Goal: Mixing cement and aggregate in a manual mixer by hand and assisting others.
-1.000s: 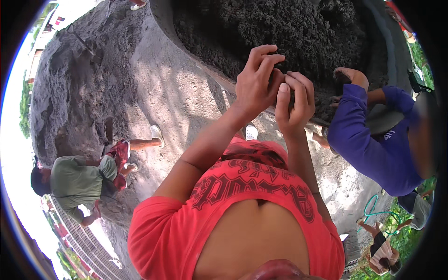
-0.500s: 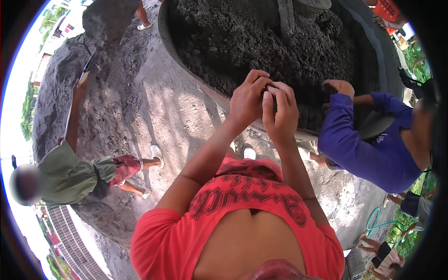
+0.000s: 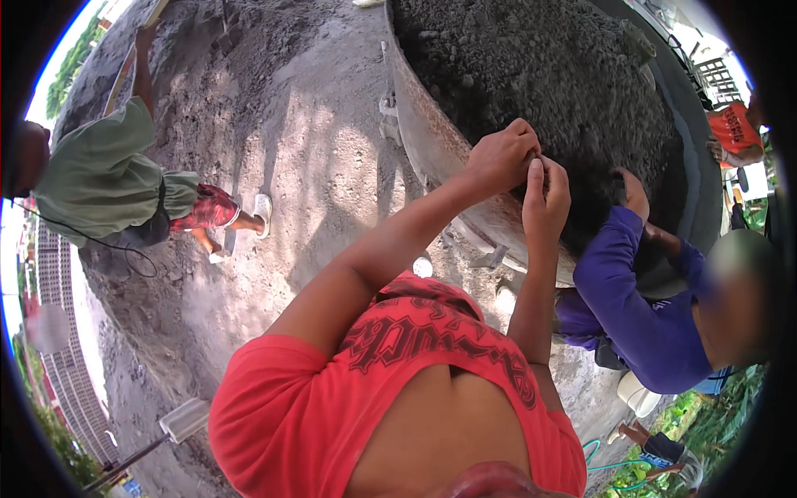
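Head, hands (image 3: 503, 159) (image 3: 550, 196) still together, tub (image 3: 425, 116) farther right

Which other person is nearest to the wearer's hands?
The one in the purple long-sleeved top, right of the right hand. Those in the green shirt and orange shirt, and the person at lower right, are farther.

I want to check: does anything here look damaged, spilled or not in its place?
The big round tub near the left hand looks worn: brownish patches, perhaps rust, mark its pale grey outer wall. Nothing else clearly stands out.
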{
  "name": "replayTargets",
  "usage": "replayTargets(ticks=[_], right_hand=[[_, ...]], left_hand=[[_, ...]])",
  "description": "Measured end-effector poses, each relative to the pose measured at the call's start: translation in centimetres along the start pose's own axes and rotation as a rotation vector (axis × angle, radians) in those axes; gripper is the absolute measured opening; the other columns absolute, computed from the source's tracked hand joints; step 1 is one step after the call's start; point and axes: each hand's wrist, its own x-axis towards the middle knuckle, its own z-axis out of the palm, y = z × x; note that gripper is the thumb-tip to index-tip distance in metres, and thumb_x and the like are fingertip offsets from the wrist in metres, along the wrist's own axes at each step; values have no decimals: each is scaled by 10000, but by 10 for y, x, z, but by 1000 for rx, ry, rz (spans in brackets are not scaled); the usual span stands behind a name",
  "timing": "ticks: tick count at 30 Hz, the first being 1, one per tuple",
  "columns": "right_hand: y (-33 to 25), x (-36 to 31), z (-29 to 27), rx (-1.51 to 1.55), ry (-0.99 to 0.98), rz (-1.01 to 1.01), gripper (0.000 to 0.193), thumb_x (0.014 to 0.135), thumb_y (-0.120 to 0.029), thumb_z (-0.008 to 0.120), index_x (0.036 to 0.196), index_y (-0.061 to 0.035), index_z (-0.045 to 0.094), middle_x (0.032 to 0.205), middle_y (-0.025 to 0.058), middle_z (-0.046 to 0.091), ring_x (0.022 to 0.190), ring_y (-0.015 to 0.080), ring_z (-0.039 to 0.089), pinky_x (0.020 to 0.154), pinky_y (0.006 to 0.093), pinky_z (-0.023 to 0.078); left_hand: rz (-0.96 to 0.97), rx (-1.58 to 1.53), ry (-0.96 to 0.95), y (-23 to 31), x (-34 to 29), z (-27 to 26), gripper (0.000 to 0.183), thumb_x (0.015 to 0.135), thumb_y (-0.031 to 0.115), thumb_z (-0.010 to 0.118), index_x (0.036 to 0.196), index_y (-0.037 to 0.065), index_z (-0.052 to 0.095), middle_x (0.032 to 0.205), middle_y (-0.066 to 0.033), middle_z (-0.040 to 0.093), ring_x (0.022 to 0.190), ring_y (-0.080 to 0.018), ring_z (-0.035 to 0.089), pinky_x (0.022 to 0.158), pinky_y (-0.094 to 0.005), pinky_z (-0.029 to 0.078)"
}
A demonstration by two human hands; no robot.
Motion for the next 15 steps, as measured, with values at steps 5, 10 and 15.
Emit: replayTargets(ticks=[5, 10, 15], right_hand=[[-3, 1, 3, -48, -31, 37, 361, 1011, -313, 520, 1088, 17, 645, 1073, 169, 644, 983, 319, 632, 856, 386, 492], [-4, 0, 6, -107, -21, 68, 346, 1008, -301, 533, 1084, 16, 649, 1060, 172, 651, 954, 320, 640, 844, 386, 496], [-27, 11, 32, -3, 76, -74, 240, 989, -200, 570, 1052, 13, 661, 1060, 160, 654, 969, 315, 646, 849, 391, 500]], left_hand=[[22, -52, 36, -6, -2, -2, 116, 849, 192, 643, 882, 83, 665, 1065, -68, 610, 876, -282, 657, 731, -399, 538], [-25, -205, -4, -11, -4, -12, 164, 827, 64, 622, 978, 83, 684, 1142, -80, 602, 918, -266, 651, 780, -361, 532], [183, -383, 251, -23, 3, -50, 291, 772, -117, 537, 973, 45, 671, 1117, -112, 589, 886, -234, 622, 700, -311, 511]])
